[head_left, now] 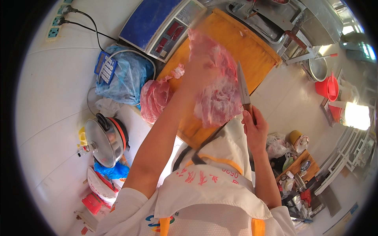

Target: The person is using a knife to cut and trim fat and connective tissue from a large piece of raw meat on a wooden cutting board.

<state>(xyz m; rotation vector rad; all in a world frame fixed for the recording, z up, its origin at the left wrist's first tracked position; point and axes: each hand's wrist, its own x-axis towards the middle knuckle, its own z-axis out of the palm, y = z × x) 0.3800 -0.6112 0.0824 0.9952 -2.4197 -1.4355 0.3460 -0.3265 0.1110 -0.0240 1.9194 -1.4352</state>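
A large slab of raw meat (220, 96) lies across the orange-brown cutting board (248, 51). My left hand (201, 70) is over the slab's upper left part, touching or just above it; motion smears its fingers, so their pose is unclear. Closed round the wooden handle of a knife (243, 87), my right hand (256, 128) is at the slab's lower right. The blade points away from me, flat side showing, along the slab's right edge. Left of the slab, another piece of raw meat (154, 98) rests near the board's edge, with a small pale scrap (178, 71) beside it.
A blue-topped scale (147, 23) stands against the board's far left. Nearby are a blue plastic bag (124, 76), a calculator (105, 67) and a lidded pot (103, 141). Metal trays (256, 21) border the far side; a red bucket (327, 87) stands to the right.
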